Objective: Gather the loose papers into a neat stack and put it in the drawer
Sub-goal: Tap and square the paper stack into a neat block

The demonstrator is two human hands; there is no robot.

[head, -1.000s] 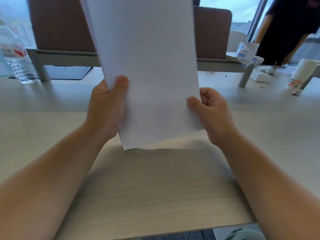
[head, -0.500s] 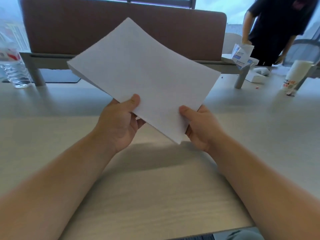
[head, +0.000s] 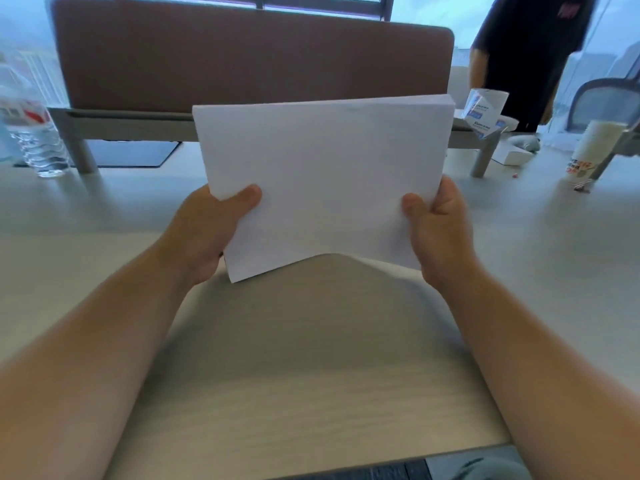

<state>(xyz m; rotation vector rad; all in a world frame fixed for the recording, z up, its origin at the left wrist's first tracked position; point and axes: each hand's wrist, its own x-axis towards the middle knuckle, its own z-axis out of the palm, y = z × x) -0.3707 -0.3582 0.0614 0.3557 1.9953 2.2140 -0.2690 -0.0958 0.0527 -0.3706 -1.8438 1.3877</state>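
1. Our fingers are curled round the two short sides of the paper stack (head: pixel 322 181): the left hand (head: pixel 207 233) pinches it with the thumb across the front face, and the right hand (head: pixel 438 230) does the same on the opposite side. Both grips are closed on the paper; the fingers behind the sheets are hidden from us.
2. Between our thumbs the stack hangs in the air, turned wide-side up and lifted clear above the desk (head: pixel 311 375). Its bottom edge bows upward in the middle, so the sheets look slack there.
3. We judge the squaring step is in hand, and the drawer is not in view.
4. What could go wrong: with the grip only at the sides, inner sheets may slide down or fan out if we loosen a thumb, and squeezing inward may crease the bowed edge.
5. Beyond our fingers stands a brown divider (head: pixel 252 60). To the far left is a water bottle (head: pixel 31 133), to the far right a paper cup (head: pixel 588 147), a small box (head: pixel 485 110), and another person (head: pixel 526 46).
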